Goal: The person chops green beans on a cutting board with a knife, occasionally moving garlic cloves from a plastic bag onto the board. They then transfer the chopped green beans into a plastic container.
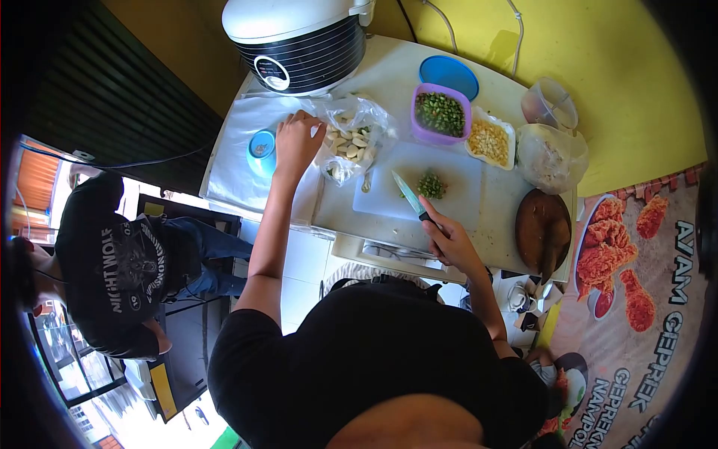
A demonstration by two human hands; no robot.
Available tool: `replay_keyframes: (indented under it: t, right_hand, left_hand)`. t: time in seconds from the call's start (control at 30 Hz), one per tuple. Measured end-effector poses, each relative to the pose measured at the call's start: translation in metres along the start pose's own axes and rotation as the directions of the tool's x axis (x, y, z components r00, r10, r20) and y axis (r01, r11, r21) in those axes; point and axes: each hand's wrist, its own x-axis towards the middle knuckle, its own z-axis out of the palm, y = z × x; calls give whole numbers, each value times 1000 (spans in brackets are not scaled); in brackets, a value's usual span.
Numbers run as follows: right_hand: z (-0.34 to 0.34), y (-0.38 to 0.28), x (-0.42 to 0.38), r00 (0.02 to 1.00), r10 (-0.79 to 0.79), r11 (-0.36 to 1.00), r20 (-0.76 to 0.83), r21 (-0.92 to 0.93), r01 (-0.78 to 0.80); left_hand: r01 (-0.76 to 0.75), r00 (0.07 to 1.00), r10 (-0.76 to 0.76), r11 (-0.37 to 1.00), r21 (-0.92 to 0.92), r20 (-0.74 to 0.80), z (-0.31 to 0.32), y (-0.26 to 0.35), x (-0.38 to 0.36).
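My right hand (450,241) is closed around the dark handle of a knife (408,191), its blade pointing up and left over the white cutting board (464,206). Beside the blade lies a small heap of chopped greens (431,185). My left hand (299,144) is raised between a blue cup (262,147) and an open clear plastic bag of peeled garlic cloves (351,141). Its fingers are curled and pinched together at the bag's left side. Whether they hold the bag's edge or something small is hidden.
Behind the board stand a purple tub of chopped greens (440,123), a blue lid (450,73), a white tray of chopped garlic (490,140) and a filled plastic bag (552,159). A stone mortar (532,224) sits right, a rice cooker (299,45) back left. Another person (120,262) stands left.
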Motion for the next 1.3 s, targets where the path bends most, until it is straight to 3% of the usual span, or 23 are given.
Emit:
replay_keyframes:
  t: [0.3,0.63,0.7,1.03,1.1,1.3]
  right_hand:
    - [-4,-1,3,999,-36,999,-6,-16,36]
    - [1,-7,-5,999,-8,994,50,-110,13]
    - [1,-1,-3,998,-6,993,56,-115,12]
    - [-2,5,1,997,-66,976,50,-202,75]
    - [-4,6,1,996,-84,971,34,-220,89]
    - [-14,9,-3,991,-97,962,-94,-264,70]
  left_hand:
    - [64,998,-67,985,158,12,17,-9,14]
    - [105,988,-113,991,78,106,13,-9,20]
    - [29,999,-33,996,88,40,19,-11,22]
    - [-57,997,49,991,122,65,14,-5,21]
    - [-21,1000,22,997,75,-18,7,-1,14]
    - [4,999,-8,995,-100,-46,-27,9,-7]
